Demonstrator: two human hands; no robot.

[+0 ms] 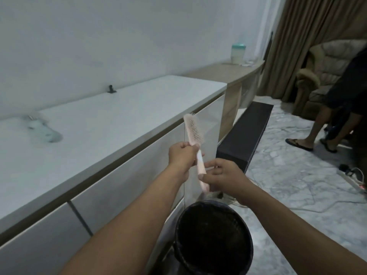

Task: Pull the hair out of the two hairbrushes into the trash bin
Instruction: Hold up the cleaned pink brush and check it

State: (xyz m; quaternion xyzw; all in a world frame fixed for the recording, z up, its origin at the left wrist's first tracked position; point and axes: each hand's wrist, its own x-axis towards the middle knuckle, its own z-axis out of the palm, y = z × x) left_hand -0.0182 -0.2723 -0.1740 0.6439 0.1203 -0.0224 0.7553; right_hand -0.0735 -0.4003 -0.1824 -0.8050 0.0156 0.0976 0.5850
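A pink hairbrush stands nearly upright in the air above the black trash bin, its bristles facing right. My left hand grips it where the head meets the handle. My right hand pinches the lower handle between thumb and fingers. A second hairbrush, pale blue and blurred, lies on the white cabinet top at the left. The bin, lined with a dark bag, stands on the floor against the cabinet front, directly below my hands.
A dark low bench runs along the floor beyond the bin. Cables and a power strip lie on the marble floor at right. Another person's legs in sandals stand near an armchair. A small black clip sits on the cabinet.
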